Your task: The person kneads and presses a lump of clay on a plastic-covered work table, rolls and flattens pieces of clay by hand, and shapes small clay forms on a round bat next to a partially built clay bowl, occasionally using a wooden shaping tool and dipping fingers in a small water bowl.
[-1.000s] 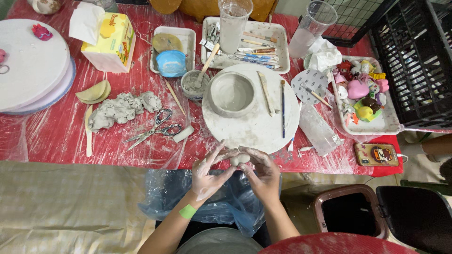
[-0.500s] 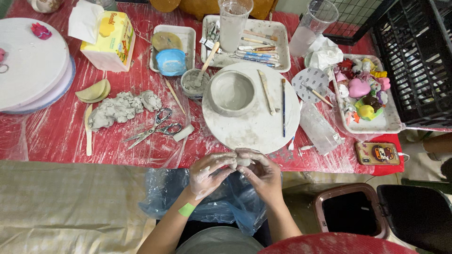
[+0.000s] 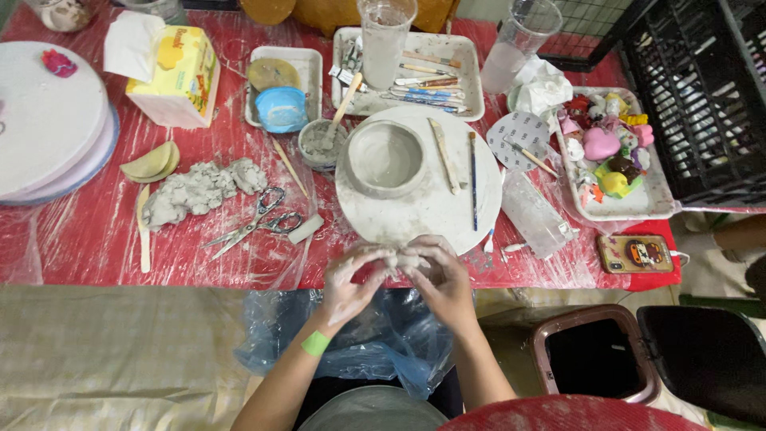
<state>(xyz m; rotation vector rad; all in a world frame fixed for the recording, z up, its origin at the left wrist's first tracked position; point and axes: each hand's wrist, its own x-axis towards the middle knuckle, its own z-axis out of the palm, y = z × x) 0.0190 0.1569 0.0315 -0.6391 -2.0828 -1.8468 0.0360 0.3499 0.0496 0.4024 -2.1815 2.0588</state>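
Note:
My left hand (image 3: 349,289) and my right hand (image 3: 441,279) meet at the table's front edge, both smeared with grey clay, fingers closed around a small lump of clay (image 3: 398,259) pinched between them. A green band sits on my left wrist. Just beyond the hands lies a round white board (image 3: 431,207) carrying a grey clay bowl (image 3: 384,157), a flat wooden tool and a thin blue-handled tool.
Loose grey clay (image 3: 195,189), scissors (image 3: 255,222) and a wooden stick lie left. A slip cup (image 3: 319,144), tool tray (image 3: 431,76), tissue box (image 3: 171,76), round white boards (image 3: 40,128), plastic cups, a tray of small figures (image 3: 610,160), a phone (image 3: 642,253). A bin (image 3: 594,355) stands right.
The hands stay together at the table edge and keep working the clay lump, with the fingers shifting slightly around it. Nothing on the table has moved.

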